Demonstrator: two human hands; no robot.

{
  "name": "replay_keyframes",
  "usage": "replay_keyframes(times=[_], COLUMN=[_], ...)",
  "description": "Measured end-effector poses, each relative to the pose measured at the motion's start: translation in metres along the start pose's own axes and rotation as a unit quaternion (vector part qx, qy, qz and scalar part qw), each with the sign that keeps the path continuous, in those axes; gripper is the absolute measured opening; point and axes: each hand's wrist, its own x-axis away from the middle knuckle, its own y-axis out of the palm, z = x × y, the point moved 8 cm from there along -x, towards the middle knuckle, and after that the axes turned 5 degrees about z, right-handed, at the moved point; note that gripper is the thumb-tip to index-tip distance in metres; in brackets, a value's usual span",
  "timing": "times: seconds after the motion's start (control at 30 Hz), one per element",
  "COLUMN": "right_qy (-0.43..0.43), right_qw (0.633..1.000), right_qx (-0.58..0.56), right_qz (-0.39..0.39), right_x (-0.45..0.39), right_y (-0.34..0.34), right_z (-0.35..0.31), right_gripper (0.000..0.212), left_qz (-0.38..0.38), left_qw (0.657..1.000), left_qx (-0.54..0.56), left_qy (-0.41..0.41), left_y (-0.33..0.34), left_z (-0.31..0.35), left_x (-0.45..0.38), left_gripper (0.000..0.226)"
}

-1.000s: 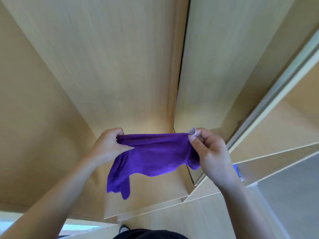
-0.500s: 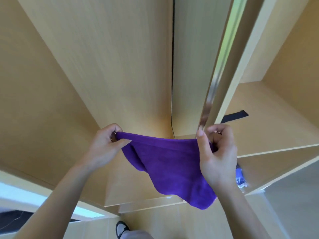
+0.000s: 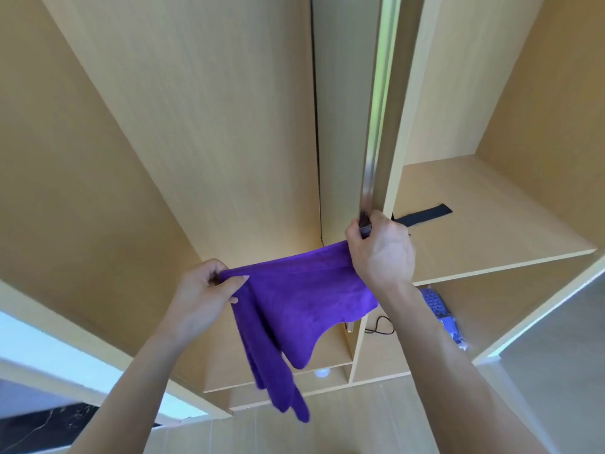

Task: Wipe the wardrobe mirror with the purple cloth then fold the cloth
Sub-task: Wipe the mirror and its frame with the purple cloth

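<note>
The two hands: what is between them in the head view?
Between the left hand and the right hand stretches only the purple cloth, its top edge held taut, as the head view shows.

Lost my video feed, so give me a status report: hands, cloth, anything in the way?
Left hand and right hand each pinch a top corner of the purple cloth. Cloth stretched between them, rest hanging loose, unfolded. Nothing blocking.

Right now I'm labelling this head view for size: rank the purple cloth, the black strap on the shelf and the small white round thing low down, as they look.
1. purple cloth, by far the largest.
2. black strap.
3. small white round thing, smallest.
The cloth is nearest the camera, so only its apparent size counts here.
</note>
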Motion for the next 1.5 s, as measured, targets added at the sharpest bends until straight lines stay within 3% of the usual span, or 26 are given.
replay_keyframes(times=[0.3,0.83,1.5], right_qy=[-0.001,0.002,0.011], right_qw=[1.000,1.000,0.992], right_qx=[0.005,0.030,-0.069], right_qz=[-0.005,-0.004,-0.102], right_x=[0.045,0.107,-0.001], right_y=[-0.036,-0.114,-0.127], right_z=[0.013,0.046,0.125], right_gripper=[0.021,0.029,0.019], left_qz=[-0.001,-0.027,0.031], left_qw=[0.999,0.999,0.999], left_qx=[-0.028,0.034,0.000], left_qy=[0.014,0.017,-0.030], left_y=[-0.015,0.018,0.107], left_z=[0.011,0.009,0.050], left_x=[0.059,0.131,0.137], left_gripper=[0.029,0.019,0.019])
